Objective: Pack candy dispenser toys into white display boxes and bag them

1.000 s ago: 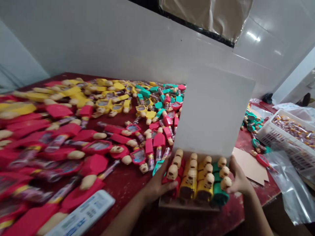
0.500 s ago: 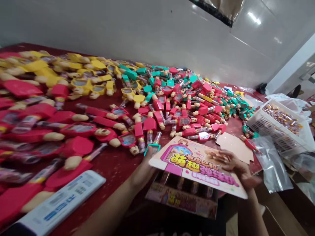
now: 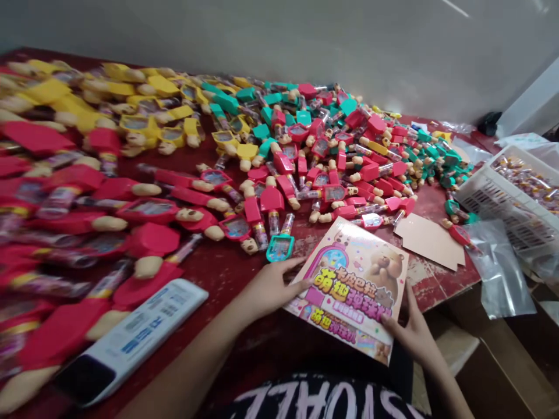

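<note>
The printed box point(image 3: 336, 327) sits by the red table's point(image 3: 223, 273) near edge, held between the half-curled left hand point(image 3: 265, 289) and right hand point(image 3: 413, 333), thumbs over its lid point(image 3: 356, 279). Easing the thumbs could let the lid spring up; a bodyward pull could tip the box off.

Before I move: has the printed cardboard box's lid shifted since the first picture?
Yes: upright earlier, the lid now lies down, swung away from the grey wall.

On our bench point(image 3: 430, 285), toys point(image 3: 271, 198) lie left of and behind the box point(image 3: 353, 285), cardboard sheets point(image 3: 430, 241) to its right, before the basket point(image 3: 510, 192).
</note>
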{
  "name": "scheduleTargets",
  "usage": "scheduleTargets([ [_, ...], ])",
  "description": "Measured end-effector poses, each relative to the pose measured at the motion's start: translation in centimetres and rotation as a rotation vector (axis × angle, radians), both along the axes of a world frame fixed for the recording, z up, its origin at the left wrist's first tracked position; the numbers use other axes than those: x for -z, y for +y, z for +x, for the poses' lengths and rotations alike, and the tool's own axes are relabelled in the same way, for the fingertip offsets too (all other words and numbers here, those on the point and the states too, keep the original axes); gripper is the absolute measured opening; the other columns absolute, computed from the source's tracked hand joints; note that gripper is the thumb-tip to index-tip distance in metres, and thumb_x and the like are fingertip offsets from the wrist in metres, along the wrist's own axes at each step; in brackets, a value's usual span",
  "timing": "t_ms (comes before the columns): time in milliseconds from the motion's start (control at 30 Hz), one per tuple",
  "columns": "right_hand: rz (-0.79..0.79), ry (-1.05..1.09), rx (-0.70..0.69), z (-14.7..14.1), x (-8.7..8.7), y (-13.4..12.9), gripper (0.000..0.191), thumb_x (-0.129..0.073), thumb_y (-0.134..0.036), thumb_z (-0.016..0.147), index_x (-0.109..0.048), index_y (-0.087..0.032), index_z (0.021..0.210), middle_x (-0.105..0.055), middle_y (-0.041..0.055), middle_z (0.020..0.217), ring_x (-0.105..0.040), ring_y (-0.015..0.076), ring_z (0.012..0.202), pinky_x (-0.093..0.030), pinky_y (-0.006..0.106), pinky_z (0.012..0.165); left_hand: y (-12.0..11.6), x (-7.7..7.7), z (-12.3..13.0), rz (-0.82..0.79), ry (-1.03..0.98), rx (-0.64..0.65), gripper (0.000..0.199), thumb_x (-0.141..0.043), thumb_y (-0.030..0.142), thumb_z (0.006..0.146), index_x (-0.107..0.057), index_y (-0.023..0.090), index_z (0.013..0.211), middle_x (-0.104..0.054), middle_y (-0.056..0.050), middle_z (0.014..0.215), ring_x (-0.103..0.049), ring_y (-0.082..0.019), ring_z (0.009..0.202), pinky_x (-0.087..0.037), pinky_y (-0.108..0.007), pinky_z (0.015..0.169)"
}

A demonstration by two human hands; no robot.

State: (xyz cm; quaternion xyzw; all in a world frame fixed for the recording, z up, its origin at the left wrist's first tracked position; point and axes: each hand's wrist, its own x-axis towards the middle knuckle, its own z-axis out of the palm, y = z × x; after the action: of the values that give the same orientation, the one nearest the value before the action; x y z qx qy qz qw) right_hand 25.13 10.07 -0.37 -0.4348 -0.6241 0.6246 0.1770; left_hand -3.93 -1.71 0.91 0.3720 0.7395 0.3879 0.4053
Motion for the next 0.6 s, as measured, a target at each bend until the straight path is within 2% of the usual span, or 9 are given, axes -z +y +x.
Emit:
scheduleTargets([
  [67, -0.023, -0.022, 0.019, -0.2, -0.6, 0.5, 0.111, -0.074, -0.05, 0.071, -0.003, -0.019, 0.15, -0.06, 0.0184, 0.128, -0.065, 0.0302, 0.107, -0.055, 0.047, 0.091, 0.5, -0.2, 0.4, 0.002, 0.041, -0.038, 0.073, -0.063, 0.058, 0.066, -0.059, 0.008, 0.119, -0.062, -0.015, 0.119, -0.062, -0.034, 0.104, -0.05, -0.045, 0.095],
  [133, -0.029, -0.048, 0.047, -0.4, -1.1, 0.8, 0.105, -0.076, -0.05, 0.069, -0.013, -0.02, 0.148, -0.064, 0.0167, 0.121, -0.068, 0.0307, 0.1, -0.058, 0.045, 0.084, 0.6, -0.1, 1.0, 0.026, 0.061, -0.094, 0.067, -0.066, 0.049, 0.068, -0.058, 0.01, 0.121, -0.064, -0.014, 0.117, -0.063, -0.031, 0.101, -0.052, -0.044, 0.092],
  [200, -0.026, -0.085, 0.08, -0.4, -1.3, 0.8, 0.102, -0.078, -0.05, 0.067, -0.021, -0.021, 0.146, -0.067, 0.0157, 0.116, -0.069, 0.0314, 0.095, -0.06, 0.044, 0.079, 0.3, 0.3, 1.8, 0.074, 0.087, -0.141, 0.067, -0.068, 0.039, 0.072, -0.05, 0.012, 0.131, -0.062, -0.013, 0.121, -0.063, -0.027, 0.104, -0.052, -0.042, 0.092],
  [267, -0.021, -0.134, 0.107, -0.3, -1.1, 0.7, 0.101, -0.079, -0.051, 0.064, -0.025, -0.022, 0.144, -0.069, 0.0147, 0.11, -0.07, 0.0321, 0.092, -0.061, 0.043, 0.076, -0.3, 0.9, 2.7, 0.181, 0.237, -0.149, 0.062, -0.062, 0.033, 0.08, -0.044, 0.016, 0.137, -0.055, -0.012, 0.131, -0.057, -0.025, 0.116, -0.049, -0.043, 0.098],
  [300, -0.019, -0.154, 0.116, -0.1, -0.9, 0.6, 0.101, -0.08, -0.052, 0.063, -0.026, -0.023, 0.144, -0.07, 0.0142, 0.108, -0.07, 0.0326, 0.092, -0.061, 0.043, 0.076, -0.6, 1.3, 3.0, 0.254, 0.361, -0.105, 0.057, -0.059, 0.034, 0.084, -0.044, 0.017, 0.136, -0.052, -0.012, 0.135, -0.051, -0.025, 0.123, -0.044, -0.046, 0.104],
  [367, -0.013, -0.183, 0.127, 0.6, -0.2, 0.4, 0.105, -0.081, -0.053, 0.059, -0.027, -0.023, 0.144, -0.07, 0.0141, 0.107, -0.069, 0.0341, 0.095, -0.061, 0.043, 0.076, -1.2, 2.1, 3.4, 0.407, 0.628, 0.074, 0.057, -0.059, 0.046, 0.085, -0.049, 0.016, 0.132, -0.045, -0.013, 0.141, -0.039, -0.028, 0.134, -0.031, -0.052, 0.113],
  [467, 0.024, -0.204, 0.097, 2.3, 1.0, 0.2, 0.107, -0.079, -0.055, 0.06, -0.023, -0.024, 0.146, -0.064, 0.017, 0.12, -0.065, 0.0371, 0.105, -0.061, 0.046, 0.078, -1.8, 3.0, 3.1, 0.516, 0.86, 0.337, 0.089, -0.07, 0.065, 0.068, -0.047, 0.009, 0.133, -0.038, -0.018, 0.145, -0.028, -0.036, 0.138, -0.024, -0.055, 0.115],
  [533, 0.154, -0.167, 0.051, 3.3, 1.8, 0.0, 0.109, -0.075, -0.055, 0.065, -0.013, -0.026, 0.15, -0.05, 0.0186, 0.138, -0.054, 0.0398, 0.121, -0.058, 0.051, 0.084, -1.9, 3.4, 2.6, 0.51, 0.928, 0.401, 0.093, -0.071, 0.065, 0.067, -0.044, 0.007, 0.135, -0.036, -0.02, 0.145, -0.028, -0.037, 0.138, -0.028, -0.054, 0.114],
  [600, 0.395, -0.141, -0.053, 3.9, 2.4, -0.4, 0.113, -0.076, -0.053, 0.064, -0.007, -0.03, 0.151, -0.027, 0.0158, 0.154, -0.034, 0.0432, 0.136, -0.049, 0.06, 0.095, -1.8, 3.8, 2.4, 0.499, 0.983, 0.403, 0.084, -0.069, 0.061, 0.072, -0.046, 0.009, 0.134, -0.041, -0.019, 0.143, -0.032, -0.038, 0.136, -0.03, -0.055, 0.112],
])
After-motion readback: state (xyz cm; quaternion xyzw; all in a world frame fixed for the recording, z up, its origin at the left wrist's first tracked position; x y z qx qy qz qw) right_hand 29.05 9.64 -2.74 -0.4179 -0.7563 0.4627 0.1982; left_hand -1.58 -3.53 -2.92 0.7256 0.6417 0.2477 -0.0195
